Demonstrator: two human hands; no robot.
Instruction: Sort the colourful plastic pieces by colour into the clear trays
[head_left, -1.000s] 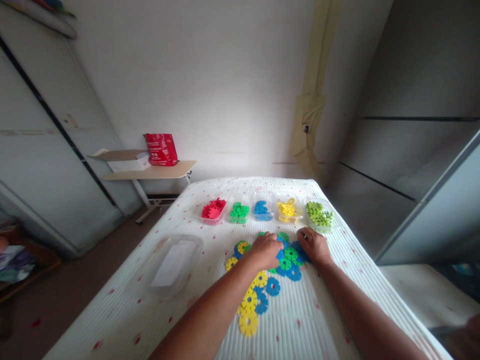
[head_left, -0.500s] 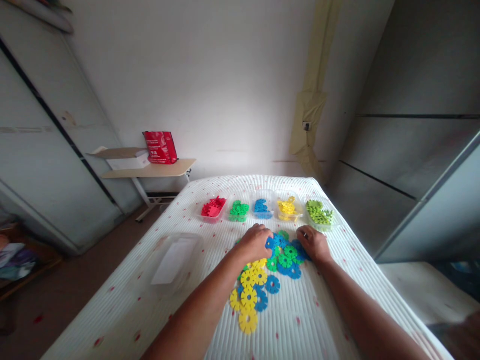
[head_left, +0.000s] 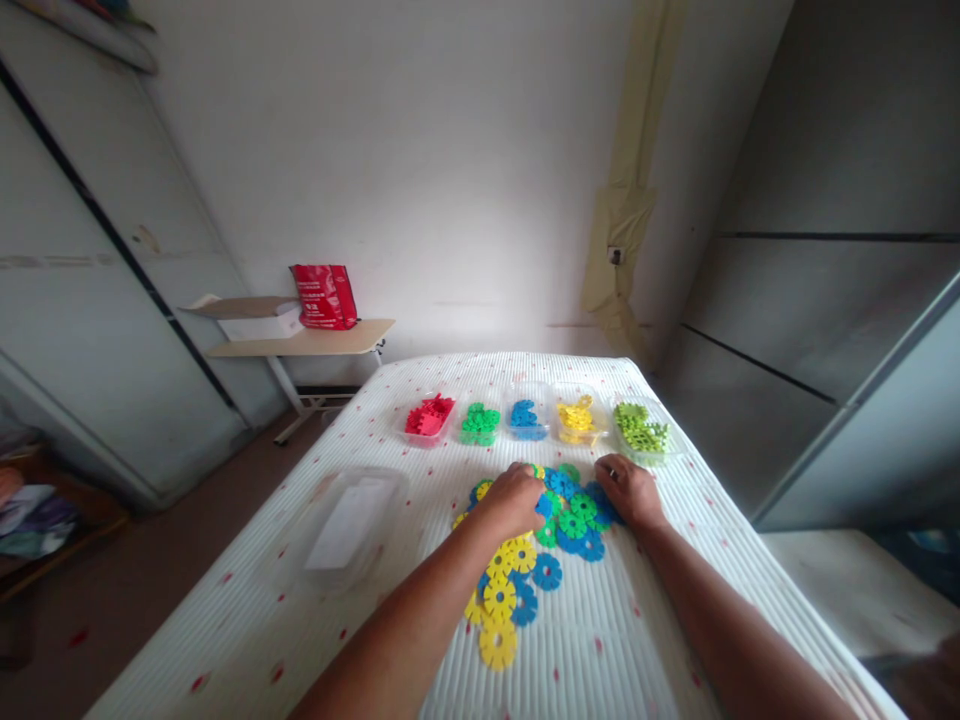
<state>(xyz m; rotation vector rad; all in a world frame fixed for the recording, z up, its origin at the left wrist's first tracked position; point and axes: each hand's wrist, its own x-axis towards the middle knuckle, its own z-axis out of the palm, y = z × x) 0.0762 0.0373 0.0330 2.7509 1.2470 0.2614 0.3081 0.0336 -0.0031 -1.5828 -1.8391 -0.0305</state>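
A loose pile of notched plastic discs lies on the table, with yellow discs (head_left: 499, 597), green discs (head_left: 576, 518) and blue discs (head_left: 547, 571). Over the pile's left part, my left hand (head_left: 517, 500) is closed with its fingers curled down. A blue piece shows by its fingertips, but whether it is gripped is hidden. My right hand (head_left: 631, 490) rests at the pile's right edge, beside blue discs, with fingers bent inward. What its fingers hold, if anything, I cannot make out.
Clear tubs stand in a row behind the pile, with red pieces (head_left: 430, 415), green pieces (head_left: 480, 424), blue pieces (head_left: 527, 420), yellow pieces (head_left: 577, 418) and lime-green pieces (head_left: 641, 428). At left lies a clear plastic lid or tray (head_left: 351, 525). A red bag (head_left: 325, 297) stands on a side table (head_left: 330, 340).
My left hand has shifted slightly down over the pile, uncovering yellow and blue discs behind and left of it. My right hand has barely moved.
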